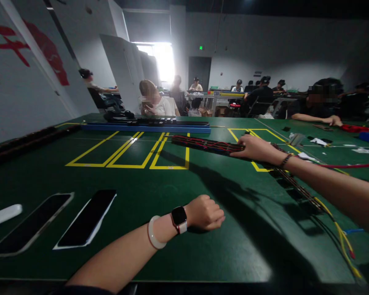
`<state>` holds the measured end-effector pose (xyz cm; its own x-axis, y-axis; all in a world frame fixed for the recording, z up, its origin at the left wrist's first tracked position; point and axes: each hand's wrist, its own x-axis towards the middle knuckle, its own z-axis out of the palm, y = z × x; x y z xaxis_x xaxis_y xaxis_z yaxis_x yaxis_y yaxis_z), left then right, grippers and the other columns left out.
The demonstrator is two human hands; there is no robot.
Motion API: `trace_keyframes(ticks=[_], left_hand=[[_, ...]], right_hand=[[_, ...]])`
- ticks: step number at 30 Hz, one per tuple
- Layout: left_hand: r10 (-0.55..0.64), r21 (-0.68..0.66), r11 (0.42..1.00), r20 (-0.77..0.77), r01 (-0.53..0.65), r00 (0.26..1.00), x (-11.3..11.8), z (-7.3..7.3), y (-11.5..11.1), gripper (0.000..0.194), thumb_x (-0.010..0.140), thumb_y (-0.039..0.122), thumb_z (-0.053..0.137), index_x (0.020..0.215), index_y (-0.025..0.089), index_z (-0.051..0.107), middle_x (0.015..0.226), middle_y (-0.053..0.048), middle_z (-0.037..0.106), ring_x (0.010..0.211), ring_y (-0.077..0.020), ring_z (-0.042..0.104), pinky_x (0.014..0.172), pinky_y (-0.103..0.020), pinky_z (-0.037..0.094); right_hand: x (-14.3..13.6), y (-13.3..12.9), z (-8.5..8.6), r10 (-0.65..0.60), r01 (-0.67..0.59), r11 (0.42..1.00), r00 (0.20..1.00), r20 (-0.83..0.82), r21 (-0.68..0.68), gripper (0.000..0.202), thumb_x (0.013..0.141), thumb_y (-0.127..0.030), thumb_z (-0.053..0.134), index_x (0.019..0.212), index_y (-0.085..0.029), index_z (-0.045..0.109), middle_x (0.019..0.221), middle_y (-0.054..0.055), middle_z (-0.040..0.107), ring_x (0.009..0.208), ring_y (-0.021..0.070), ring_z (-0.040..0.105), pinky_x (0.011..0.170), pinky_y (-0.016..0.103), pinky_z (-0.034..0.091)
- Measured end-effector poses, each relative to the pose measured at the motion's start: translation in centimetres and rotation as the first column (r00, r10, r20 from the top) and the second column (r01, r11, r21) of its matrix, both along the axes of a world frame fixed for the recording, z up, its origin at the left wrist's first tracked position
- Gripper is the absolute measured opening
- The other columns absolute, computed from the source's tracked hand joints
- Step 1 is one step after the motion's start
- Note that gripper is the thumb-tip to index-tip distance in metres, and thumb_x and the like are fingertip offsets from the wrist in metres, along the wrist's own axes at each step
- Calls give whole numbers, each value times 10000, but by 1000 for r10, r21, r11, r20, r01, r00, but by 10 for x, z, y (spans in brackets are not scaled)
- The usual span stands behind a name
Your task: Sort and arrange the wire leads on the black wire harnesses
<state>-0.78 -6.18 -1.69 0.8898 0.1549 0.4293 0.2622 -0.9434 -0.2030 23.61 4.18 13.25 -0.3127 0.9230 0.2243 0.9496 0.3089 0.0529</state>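
My left hand [205, 213] rests closed on the green table near the front, a watch and a pale bangle on its wrist; nothing shows in it. Over the table's right half, my right hand [254, 148] has its fingers wrapped round the right end of a long dark strip [203, 143] with red wires. The strip stretches leftward over a yellow taped outline. Behind and below my right wrist, another dark assembly [298, 190] lies slanting toward the front right, with yellow wires [340, 233] trailing from its near end.
Two phones [87, 219] [32, 225] lie at the front left. A blue tray [146, 128] with dark strips runs along the back. Dark bundles [33, 141] line the left edge. Across the table sit a person [162, 104] and, at right, another person [313, 110].
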Motion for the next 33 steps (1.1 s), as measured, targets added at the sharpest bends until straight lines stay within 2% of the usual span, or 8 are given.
trace_keyframes(ticks=[6, 11, 15, 18, 23, 26, 29, 33], left_hand=[[-170, 59, 984, -6, 170, 985, -1, 1, -7, 275, 890, 305, 420, 662, 187, 521, 583, -8, 528, 539, -121, 451, 517, -303, 266], [-247, 81, 965, -48, 250, 968, 1, -1, -9, 281, 899, 364, 409, 731, 190, 552, 608, -12, 513, 548, -124, 445, 507, -305, 267], [-329, 75, 938, -101, 337, 939, 0, -6, -9, 254, 892, 302, 436, 718, 173, 571, 620, -23, 531, 554, -124, 471, 493, -301, 284], [-394, 8, 916, -158, 400, 905, 1, -6, -10, 201, 886, 245, 456, 780, 169, 609, 673, -37, 587, 598, -134, 522, 505, -300, 332], [-446, -215, 889, -212, 404, 869, 4, 5, -9, 168, 866, 282, 519, 881, 196, 662, 941, -35, 675, 905, -159, 587, 777, -281, 458], [-432, -271, 890, -246, 367, 867, 5, 8, -9, 196, 883, 319, 498, 890, 215, 664, 936, -15, 677, 900, -149, 586, 800, -271, 456], [-437, -143, 899, -240, 414, 867, 3, 6, -11, 210, 895, 249, 466, 810, 185, 647, 787, -34, 654, 713, -141, 575, 637, -287, 439], [-420, 31, 900, -201, 434, 885, 2, 4, -12, 243, 897, 198, 436, 712, 166, 591, 629, -27, 539, 577, -117, 507, 489, -269, 336]], right_hand=[[-120, 26, -37, 250, -278, 954, 944, -216, -110, 616, 673, -748, 571, 905, -182, 645, 930, 85, 641, 792, 212, 583, 642, 276, 413], [-205, 40, -63, 300, -357, 900, 923, -241, -248, 695, 663, -832, 468, 835, -195, 686, 828, 53, 672, 720, 195, 590, 594, 258, 368], [-257, 48, -85, 338, -379, 897, 920, -199, -226, 750, 665, -862, 404, 814, -185, 688, 871, 49, 691, 709, 176, 586, 541, 235, 357], [-286, 51, -101, 362, -384, 904, 921, -140, -186, 735, 663, -847, 438, 843, -181, 690, 932, 53, 699, 757, 183, 593, 575, 232, 380], [-317, 50, -123, 415, -431, 891, 901, -126, -145, 697, 700, -791, 486, 880, -149, 690, 961, 100, 689, 870, 226, 606, 703, 277, 431], [-321, 42, -125, 452, -464, 882, 882, -131, -84, 685, 746, -743, 495, 907, -103, 681, 978, 152, 662, 914, 255, 596, 780, 328, 435], [-314, 30, -114, 505, -512, 859, 854, -127, -24, 609, 840, -664, 441, 930, -105, 665, 1001, 155, 641, 941, 260, 583, 795, 347, 423], [-289, 4, -85, 628, -627, 776, 758, -177, 70, 453, 964, -478, 347, 906, -123, 623, 907, 106, 650, 812, 176, 595, 715, 275, 389]])
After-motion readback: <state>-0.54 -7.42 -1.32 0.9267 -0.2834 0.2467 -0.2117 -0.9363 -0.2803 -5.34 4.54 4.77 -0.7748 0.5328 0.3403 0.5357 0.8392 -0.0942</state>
